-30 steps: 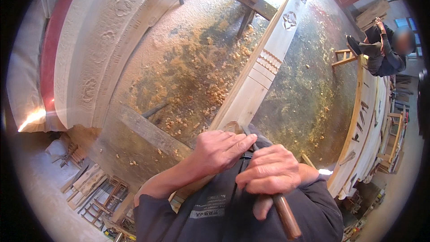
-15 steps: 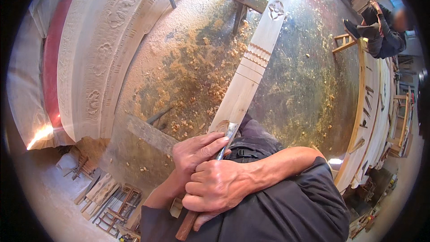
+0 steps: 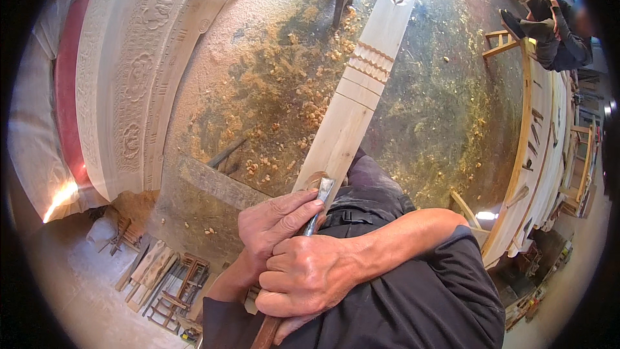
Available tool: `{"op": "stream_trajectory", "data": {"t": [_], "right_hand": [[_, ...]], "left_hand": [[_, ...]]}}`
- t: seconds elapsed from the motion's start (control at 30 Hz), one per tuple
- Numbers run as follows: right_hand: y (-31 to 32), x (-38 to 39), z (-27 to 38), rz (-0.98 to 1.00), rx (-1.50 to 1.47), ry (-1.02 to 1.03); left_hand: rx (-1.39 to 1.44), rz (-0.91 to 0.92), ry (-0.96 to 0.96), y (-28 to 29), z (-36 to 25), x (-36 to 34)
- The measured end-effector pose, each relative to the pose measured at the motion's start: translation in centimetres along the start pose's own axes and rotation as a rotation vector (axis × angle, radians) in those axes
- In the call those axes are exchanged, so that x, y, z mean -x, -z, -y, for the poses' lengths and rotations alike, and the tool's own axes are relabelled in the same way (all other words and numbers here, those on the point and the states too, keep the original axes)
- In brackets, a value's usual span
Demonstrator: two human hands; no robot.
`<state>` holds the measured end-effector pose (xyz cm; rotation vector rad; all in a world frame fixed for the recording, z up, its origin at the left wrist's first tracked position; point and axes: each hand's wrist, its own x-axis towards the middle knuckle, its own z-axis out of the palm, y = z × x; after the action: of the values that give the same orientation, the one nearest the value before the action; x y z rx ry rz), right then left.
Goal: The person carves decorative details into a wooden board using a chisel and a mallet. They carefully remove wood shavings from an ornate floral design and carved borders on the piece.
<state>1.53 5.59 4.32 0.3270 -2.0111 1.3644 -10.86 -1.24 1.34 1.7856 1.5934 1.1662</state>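
Holding chisel (image 3: 312, 225), blade (image 3: 326, 187) just past L fingers (image 3: 298, 216)

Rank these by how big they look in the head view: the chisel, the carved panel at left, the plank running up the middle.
1. Carved panel: broadest
2. Plank: narrower
3. Chisel: smallest, partly covered by the right hand
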Motion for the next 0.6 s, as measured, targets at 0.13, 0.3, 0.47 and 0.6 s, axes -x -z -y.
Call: {"op": "stream_trajectory", "data": {"t": [0.13,0.3,0.47,0.6], "right_hand": [[-0.06,-0.04,-0.19,-0.006,0.011,-0.008],[-0.11,-0.12,-0.41,-0.01,0.018,-0.003],[-0.39,-0.44,-0.71,-0.064,0.046,0.012],[-0.26,-0.51,-0.76,-0.043,0.038,-0.011]], "left_hand": [[-0.003,0.005,0.028,0.13,-0.16,-0.39],[0.035,0.004,0.035,0.14,0.1,-0.34],[0.056,0.009,0.054,0.3,0.05,-0.46],[0.08,-0.01,0.051,0.15,0.29,-0.42]]}}
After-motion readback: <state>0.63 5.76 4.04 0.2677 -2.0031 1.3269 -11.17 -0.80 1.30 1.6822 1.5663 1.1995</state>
